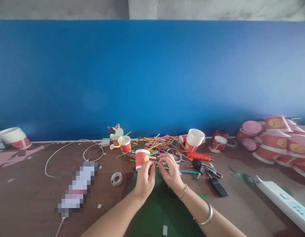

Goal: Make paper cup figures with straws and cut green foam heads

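My left hand (144,180) and my right hand (170,171) meet over the green sheet (154,210), fingertips pinched close together. Between them is something small and dark that I cannot make out. Right behind my left hand stands a red and white paper cup (142,158) with a yellow emblem. Beyond my fingers lies a heap of coloured craft stems (154,143), in yellow, orange, purple and green. A roll of white tape (116,179) rests on the table to the left of my left hand. My right wrist wears a beaded bracelet and a silver bangle.
To the right lie an orange-handled tool (199,156), keys with a black fob (218,186) and a white power strip (285,204). Stacked red cups (278,141) crowd the far right. A blurred-out phone (78,187) with a white cable lies left. A blue panel (152,79) stands behind.
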### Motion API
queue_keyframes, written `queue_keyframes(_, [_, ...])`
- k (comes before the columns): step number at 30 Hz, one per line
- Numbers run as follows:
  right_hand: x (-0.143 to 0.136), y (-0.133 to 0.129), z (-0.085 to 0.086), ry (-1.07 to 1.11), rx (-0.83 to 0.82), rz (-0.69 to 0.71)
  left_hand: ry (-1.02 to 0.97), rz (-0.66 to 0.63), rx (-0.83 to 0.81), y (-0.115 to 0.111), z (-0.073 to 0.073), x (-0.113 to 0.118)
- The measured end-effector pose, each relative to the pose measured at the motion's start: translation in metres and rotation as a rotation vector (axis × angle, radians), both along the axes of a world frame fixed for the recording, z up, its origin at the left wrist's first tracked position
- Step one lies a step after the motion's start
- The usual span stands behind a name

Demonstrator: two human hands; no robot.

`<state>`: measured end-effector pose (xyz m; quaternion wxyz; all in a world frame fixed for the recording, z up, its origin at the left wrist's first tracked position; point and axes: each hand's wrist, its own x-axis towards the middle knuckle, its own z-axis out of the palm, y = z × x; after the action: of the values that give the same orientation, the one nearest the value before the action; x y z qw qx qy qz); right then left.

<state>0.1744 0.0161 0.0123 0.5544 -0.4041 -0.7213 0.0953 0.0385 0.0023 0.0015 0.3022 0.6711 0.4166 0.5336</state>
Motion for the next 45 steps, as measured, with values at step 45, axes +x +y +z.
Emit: queue_keyframes(45, [0.002,-0.002,-0.002,-0.206,0.179,-0.02,-0.067,0.043,-0.002,-0.001,0.003,0.001])
